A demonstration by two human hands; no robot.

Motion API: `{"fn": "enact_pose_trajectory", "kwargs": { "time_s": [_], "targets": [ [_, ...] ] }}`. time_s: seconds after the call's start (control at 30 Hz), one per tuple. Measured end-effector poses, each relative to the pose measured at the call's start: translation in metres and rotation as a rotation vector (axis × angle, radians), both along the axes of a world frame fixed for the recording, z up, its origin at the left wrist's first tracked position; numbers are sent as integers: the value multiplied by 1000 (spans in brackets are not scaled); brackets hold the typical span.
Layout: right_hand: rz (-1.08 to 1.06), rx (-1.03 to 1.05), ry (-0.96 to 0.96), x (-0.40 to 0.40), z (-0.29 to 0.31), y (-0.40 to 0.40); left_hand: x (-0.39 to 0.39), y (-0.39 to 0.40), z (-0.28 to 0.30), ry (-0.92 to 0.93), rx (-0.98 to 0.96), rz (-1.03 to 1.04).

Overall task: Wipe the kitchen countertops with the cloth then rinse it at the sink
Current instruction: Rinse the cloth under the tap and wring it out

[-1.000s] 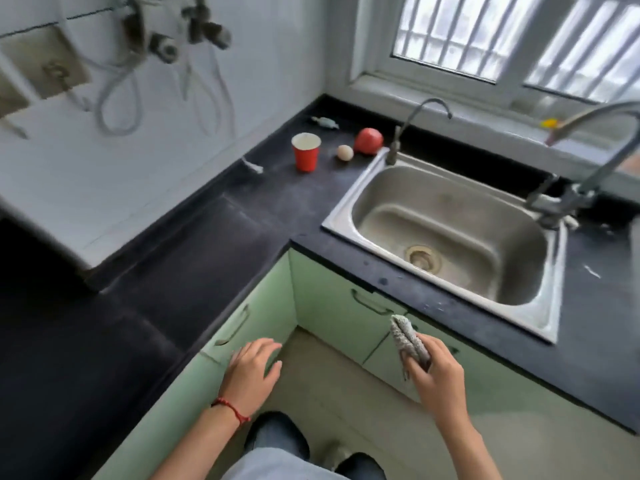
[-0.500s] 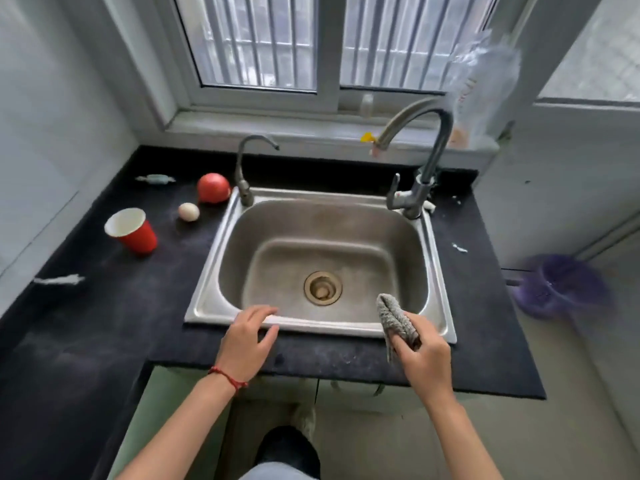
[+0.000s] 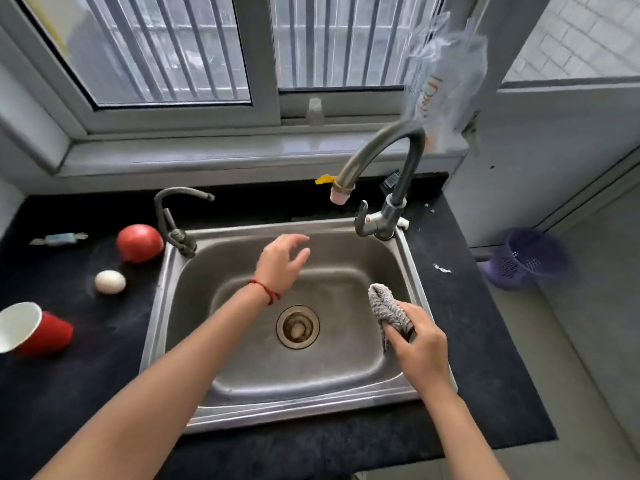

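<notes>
A crumpled grey cloth [image 3: 386, 304] is gripped in my right hand [image 3: 420, 344] over the right side of the steel sink [image 3: 346, 396]. My left hand [image 3: 282, 263] hovers open above the basin, fingers spread, pointing toward the tall tap [image 3: 391, 161] at the back right, whose lever handle [image 3: 362, 220] sits just beyond the fingertips. No water is running. The drain [image 3: 298, 326] lies between my two hands. Dusty black countertop [image 3: 86, 375] surrounds the sink.
Left of the sink stand a red cup [image 3: 34, 332], a white egg [image 3: 110, 281], a red tomato [image 3: 139, 242] and a wrapped candy [image 3: 59, 238]. A smaller tap [image 3: 173, 220] rises at the sink's back left. A purple basket [image 3: 526, 258] sits on the floor right.
The view has turned from the corner counter and come closer over the sink. My left hand left the sink's front rim and reached toward the tall tap. My right hand carried the cloth over the basin.
</notes>
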State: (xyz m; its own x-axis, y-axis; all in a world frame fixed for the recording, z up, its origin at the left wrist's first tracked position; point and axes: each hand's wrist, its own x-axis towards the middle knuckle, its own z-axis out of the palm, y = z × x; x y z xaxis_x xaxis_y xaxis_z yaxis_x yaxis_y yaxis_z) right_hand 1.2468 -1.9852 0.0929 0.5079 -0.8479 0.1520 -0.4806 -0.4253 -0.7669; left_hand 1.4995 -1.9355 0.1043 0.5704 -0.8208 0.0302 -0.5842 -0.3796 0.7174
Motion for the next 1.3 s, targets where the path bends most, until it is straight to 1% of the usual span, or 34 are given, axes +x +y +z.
{"fn": "enact_pose_trajectory", "kwargs": {
  "time_s": [0.27, 0.5, 0.6, 0.87, 0.97, 1.03, 1.2, 1.3],
  "targets": [
    [12, 35, 12, 3, -12, -20, 7, -96, 8, 82, -9, -50],
    [14, 81, 32, 3, -18, -23, -3, -135, -4, 171, -13, -167],
    [25, 88, 43, 1, -21, -22, -1, -146, -10, 189, -22, -152],
    [34, 115, 63, -3, -21, -19, 4, -141, -21, 232, -50, -102],
    [27, 115, 59, -3, -21, -22, 6, -138, -25, 218, -69, -86],
    [33, 106, 62, -1, -21, -24, 7, -136, -26, 197, -69, -90],
    [60, 86, 51, 7, -19, -27, 8, -130, -27, 269, -67, -91],
    [70, 75, 46, 15, -20, -28, 11, -117, -17, 241, -39, -137]
  ]
}}
